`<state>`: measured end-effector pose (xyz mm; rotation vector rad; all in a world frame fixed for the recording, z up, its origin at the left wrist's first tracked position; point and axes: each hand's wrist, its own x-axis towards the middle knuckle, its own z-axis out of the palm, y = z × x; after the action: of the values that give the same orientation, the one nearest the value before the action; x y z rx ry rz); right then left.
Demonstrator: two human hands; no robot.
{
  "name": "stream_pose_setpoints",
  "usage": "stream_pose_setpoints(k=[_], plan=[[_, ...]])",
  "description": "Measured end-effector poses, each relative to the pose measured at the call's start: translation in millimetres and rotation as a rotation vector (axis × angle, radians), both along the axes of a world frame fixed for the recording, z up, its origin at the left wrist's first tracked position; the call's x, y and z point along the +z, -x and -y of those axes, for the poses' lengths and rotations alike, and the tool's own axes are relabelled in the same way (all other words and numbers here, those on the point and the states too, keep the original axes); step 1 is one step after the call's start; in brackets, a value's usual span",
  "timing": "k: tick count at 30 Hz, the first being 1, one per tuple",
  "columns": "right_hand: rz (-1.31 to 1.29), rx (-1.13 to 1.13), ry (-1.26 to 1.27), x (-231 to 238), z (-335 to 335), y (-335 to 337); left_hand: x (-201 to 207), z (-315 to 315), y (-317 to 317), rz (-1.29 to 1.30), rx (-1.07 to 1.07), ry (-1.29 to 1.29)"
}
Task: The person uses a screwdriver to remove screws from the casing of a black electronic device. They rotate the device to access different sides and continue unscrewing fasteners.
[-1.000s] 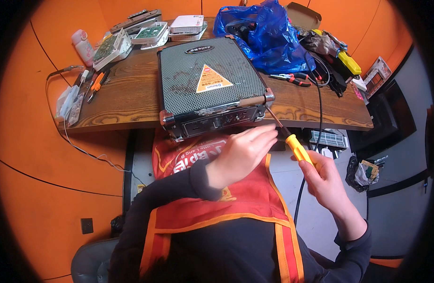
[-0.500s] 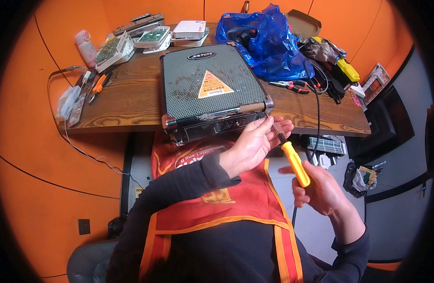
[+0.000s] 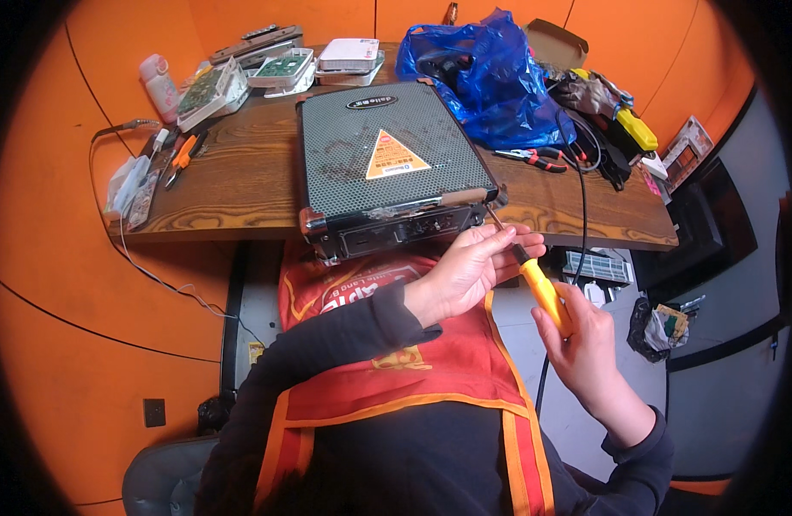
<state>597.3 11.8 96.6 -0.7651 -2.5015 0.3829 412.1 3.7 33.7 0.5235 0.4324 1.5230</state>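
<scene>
A black speaker box (image 3: 387, 159) with a mesh grille and an orange triangular sticker lies flat on the wooden table (image 3: 233, 193), its control panel hanging over the near edge. My right hand (image 3: 585, 344) grips the yellow handle of a screwdriver (image 3: 540, 288), whose tip points at the box's near right corner. My left hand (image 3: 469, 267) pinches the metal shaft close to the tip, just below that corner.
A blue plastic bag (image 3: 482, 73), red-handled pliers (image 3: 534, 156), dark cables and a yellow tool (image 3: 637, 129) fill the table's right side. Circuit boards (image 3: 211, 86), a white box (image 3: 349, 53), orange pliers (image 3: 181, 155) and a small bottle (image 3: 159, 86) lie at the left and back.
My left hand has closed its fingers around the screwdriver shaft. My right hand has shifted its hold on the yellow handle, and the tip has stayed near the box's corner.
</scene>
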Motion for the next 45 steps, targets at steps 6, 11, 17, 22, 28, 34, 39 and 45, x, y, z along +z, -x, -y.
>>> stream_pose_setpoints(k=[6,11,17,22,28,34,39,45], plan=[[0.077,0.046,-0.397,8,-5,1,-10,-2,7,0.206,0.045,0.041],[0.044,0.093,-0.398,14,-7,1,-10,-4,4,0.308,0.02,0.023],[0.019,0.036,-0.197,16,-6,5,-3,-8,10,0.499,-0.033,-0.052],[0.19,0.082,-0.314,29,-7,-1,0,-8,12,0.536,-0.08,-0.108],[0.03,0.074,-0.295,15,-10,10,10,-12,5,0.532,0.036,-0.031],[0.073,0.035,-0.291,13,-7,6,16,-13,6,0.512,0.062,0.063],[0.269,-0.058,0.044,14,-4,0,14,-12,5,0.433,0.073,0.106],[0.185,-0.054,0.233,7,-5,5,10,-12,6,0.412,0.073,0.089]])
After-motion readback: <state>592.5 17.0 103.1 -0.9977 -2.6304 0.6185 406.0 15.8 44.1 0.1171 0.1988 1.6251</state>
